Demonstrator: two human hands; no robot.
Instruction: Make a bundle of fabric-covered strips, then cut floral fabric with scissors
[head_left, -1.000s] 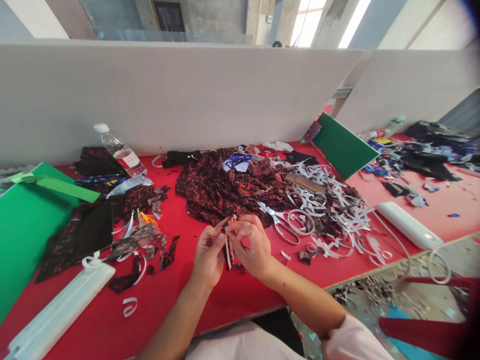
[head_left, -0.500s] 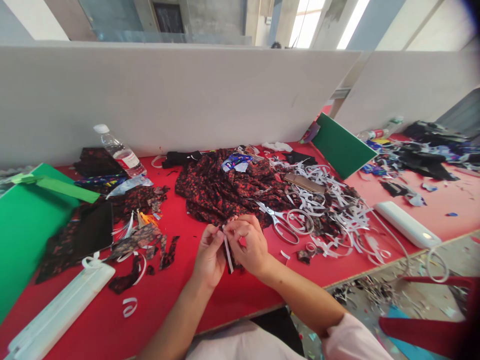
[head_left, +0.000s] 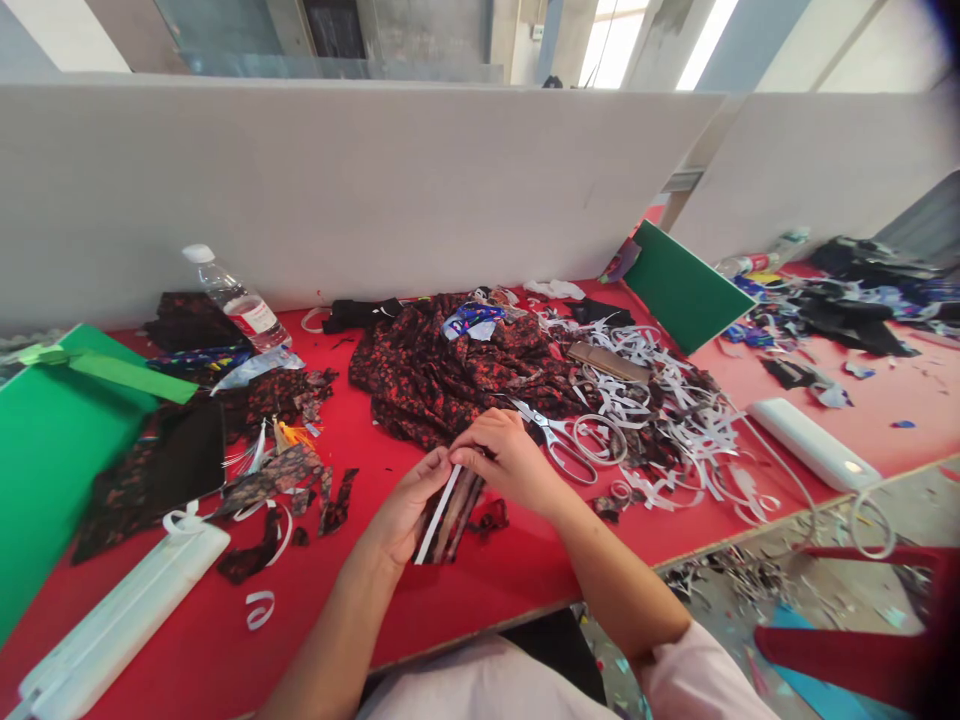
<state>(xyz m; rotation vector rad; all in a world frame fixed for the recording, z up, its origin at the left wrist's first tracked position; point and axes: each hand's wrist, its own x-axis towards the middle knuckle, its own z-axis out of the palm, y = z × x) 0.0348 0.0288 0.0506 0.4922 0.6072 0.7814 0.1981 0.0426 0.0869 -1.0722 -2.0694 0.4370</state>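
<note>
A folded piece of dark patterned fabric (head_left: 463,512) with a narrow white strip (head_left: 438,513) along it lies between my hands. My left hand (head_left: 405,505) is closed on its left side, fingers meeting those of the other hand at the top. From above, my right hand (head_left: 511,462) closes over the top end, its thumb and fingers partly hiding the fabric. Just beyond lies a heap of black cloth with red flowers (head_left: 427,370). Silver scissors (head_left: 551,432) rest against that heap, near my right hand. A small dark scrap (head_left: 492,516) is beside the held fabric.
Curled white strips (head_left: 686,435) and dark scraps are piled at right. White elongated devices (head_left: 124,610) lie at left and right. Green boards (head_left: 679,285) stand on both sides, and a plastic bottle (head_left: 251,312) leans near the grey partition (head_left: 360,190). The red table (head_left: 315,590) ends close to me.
My hands have spread somewhat, and more of the folded fabric and white strip now shows between them. The strip's lower end has swung left. My right hand has turned over the top.
</note>
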